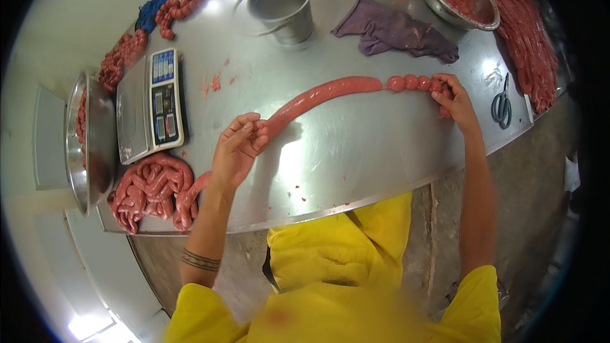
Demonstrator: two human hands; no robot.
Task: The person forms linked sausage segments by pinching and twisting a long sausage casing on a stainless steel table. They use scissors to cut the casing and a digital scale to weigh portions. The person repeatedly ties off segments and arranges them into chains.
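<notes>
A long filled sausage [330, 89] stretches between my two hands above the metal table. My left hand [240, 146] is closed round its untied part, left of centre. Over at the right, my right hand [456, 101] grips the end, where several short round sausage links [411, 82] are twisted off in a row. A narrow pinch in the casing parts these links from the long smooth stretch. Behind my left wrist the sausage runs on to a coiled heap of filled sausage [152, 190] at the table's near left corner.
A digital scale [166, 101] stands on the left, beside a steel bowl [95, 152]. Linked sausages [184, 3] lie behind it. Farther back are a metal bucket [283, 9], purple cloth [400, 32] and bowl of minced meat [489, 19]. Scissors [502, 105] lie near long meat strands [524, 38].
</notes>
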